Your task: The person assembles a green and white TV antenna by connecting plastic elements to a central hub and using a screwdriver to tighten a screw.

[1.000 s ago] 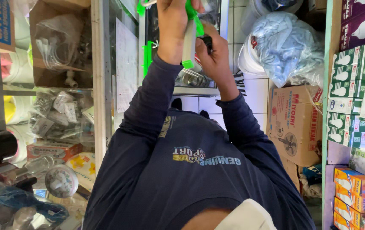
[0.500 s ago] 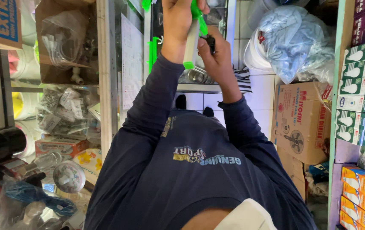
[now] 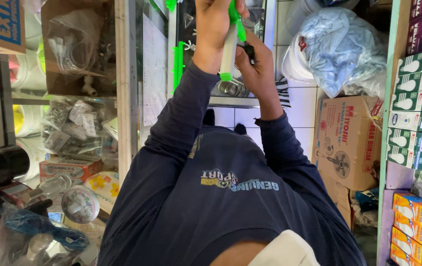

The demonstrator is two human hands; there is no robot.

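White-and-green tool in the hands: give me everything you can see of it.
The white-and-green tool is a slim white tube, plastic by its look, with a green collar at its lower end and a bright green strip along its upper part. It stands nearly upright, tilted slightly, near the top of the head view. The left hand wraps its upper part; the right hand presses a small black piece against its side. Its top is cut off by the frame.

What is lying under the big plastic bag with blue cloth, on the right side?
Under the plastic bag stands a brown cardboard box, with a white bucket beside it. The bag covers the box's top, so its contents cannot be seen.
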